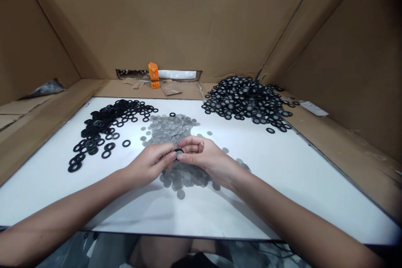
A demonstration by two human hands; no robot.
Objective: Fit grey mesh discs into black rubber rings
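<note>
Above the middle of the white board, my left hand (156,160) and my right hand (207,157) meet fingertip to fingertip. Both are closed on one small black ring (179,150), and a grey disc (179,155) shows against it under my right thumb. Whether the disc is seated in the ring I cannot tell, since my fingers cover part of both. Thin grey discs (169,127) lie in a loose heap behind and beneath my hands. To the left spreads a pile of black rings (103,121) with open centres.
At the back right is a large heap of black rings with grey centres (248,98). Cardboard walls (176,21) enclose the white board (298,176). An orange box (153,75) stands by a slot in the back wall. A white label (313,108) lies at the right.
</note>
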